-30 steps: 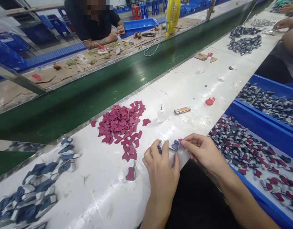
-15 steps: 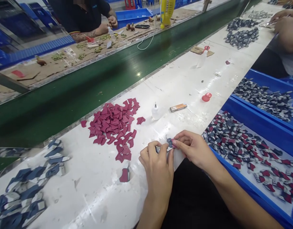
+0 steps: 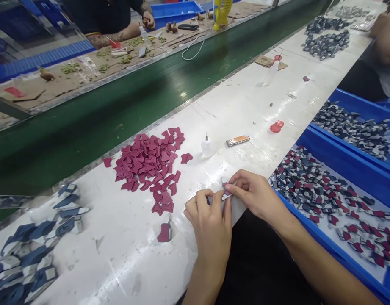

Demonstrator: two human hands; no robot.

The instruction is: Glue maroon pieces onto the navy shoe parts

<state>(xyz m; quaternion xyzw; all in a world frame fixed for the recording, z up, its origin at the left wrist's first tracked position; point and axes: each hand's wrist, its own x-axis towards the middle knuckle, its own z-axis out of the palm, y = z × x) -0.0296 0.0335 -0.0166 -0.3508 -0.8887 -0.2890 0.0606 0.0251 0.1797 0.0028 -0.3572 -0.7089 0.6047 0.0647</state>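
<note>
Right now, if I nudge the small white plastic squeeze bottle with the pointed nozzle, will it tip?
Likely: the white plastic squeeze bottle stands upright, narrowing to a thin nozzle. It looks light. Once down, its round body would probably roll on the white conveyor belt.

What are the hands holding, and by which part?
A small maroon-and-pale piece, pinched at one end by the right hand; the grip of the left hand is hidden.

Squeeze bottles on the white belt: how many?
2. One squeeze bottle stands beside the maroon cut pieces; the other squeeze bottle stands farther along, by a cardboard scrap. Any farther off are too small to tell.
</note>
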